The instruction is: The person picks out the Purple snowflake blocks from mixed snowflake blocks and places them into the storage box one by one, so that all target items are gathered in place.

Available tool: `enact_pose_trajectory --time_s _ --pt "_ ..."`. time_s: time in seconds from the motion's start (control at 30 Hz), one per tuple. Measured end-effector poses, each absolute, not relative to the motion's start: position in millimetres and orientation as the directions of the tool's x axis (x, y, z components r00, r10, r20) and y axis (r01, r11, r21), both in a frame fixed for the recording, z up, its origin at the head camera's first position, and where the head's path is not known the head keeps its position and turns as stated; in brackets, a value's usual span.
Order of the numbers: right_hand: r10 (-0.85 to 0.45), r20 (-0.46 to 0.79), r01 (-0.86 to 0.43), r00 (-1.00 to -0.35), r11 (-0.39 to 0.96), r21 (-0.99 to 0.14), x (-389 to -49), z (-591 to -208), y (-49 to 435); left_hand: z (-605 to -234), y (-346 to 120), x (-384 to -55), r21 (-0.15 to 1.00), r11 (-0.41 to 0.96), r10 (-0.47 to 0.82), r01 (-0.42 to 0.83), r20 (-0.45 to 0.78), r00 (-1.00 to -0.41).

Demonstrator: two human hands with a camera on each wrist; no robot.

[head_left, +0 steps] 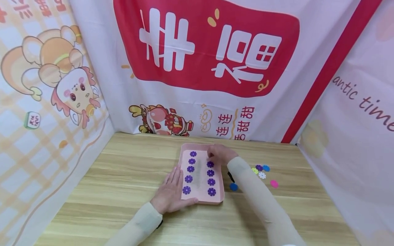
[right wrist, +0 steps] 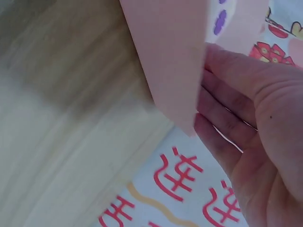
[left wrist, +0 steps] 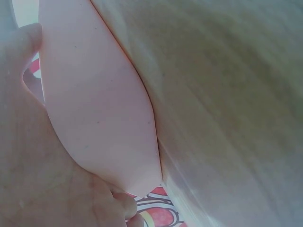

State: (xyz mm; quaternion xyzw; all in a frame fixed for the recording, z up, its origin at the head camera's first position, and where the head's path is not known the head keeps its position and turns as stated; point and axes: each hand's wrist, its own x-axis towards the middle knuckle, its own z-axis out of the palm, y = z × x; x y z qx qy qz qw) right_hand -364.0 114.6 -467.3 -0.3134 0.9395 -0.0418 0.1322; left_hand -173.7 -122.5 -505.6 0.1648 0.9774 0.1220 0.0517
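A shallow pink tray (head_left: 200, 201) holds purple flower-shaped discs in two columns, left (head_left: 188, 178) and right (head_left: 211, 182). My left hand (head_left: 169, 194) lies along the tray's near left corner, fingers straight against its left side and thumb at the near edge; in the left wrist view the pink wall (left wrist: 99, 104) is right beside the palm. My right hand (head_left: 220, 154) reaches into the far right corner, fingers bent downward just beyond the right column. In the right wrist view its fingertips are at the tray's wall (right wrist: 173, 56); I cannot tell whether they pinch a disc.
Right of the tray, partly behind the right forearm, lie loose flower discs: blue (head_left: 233, 187), white (head_left: 262, 175), pink (head_left: 274, 183), yellow-green (head_left: 254, 170), purple (head_left: 259, 167) and another blue one (head_left: 266, 168). Printed cloth (head_left: 197, 92) hangs close behind the wooden table (head_left: 138, 157).
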Motion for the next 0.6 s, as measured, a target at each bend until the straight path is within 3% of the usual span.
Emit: enact_pose_trajectory --time_s 0.33,0.6 --pt "-0.630 -0.198 -0.625 -0.751 0.775 -0.092 -355 -430 156 -502 -121 -173 0.241 0.924 0.324 0.297 -0.079 -0.943" --pt "-0.630 -0.261 -0.649 -0.731 0.760 -0.017 -343 -435 227 -504 -123 -173 0.226 0.920 0.343 0.321 -0.065 -0.937"
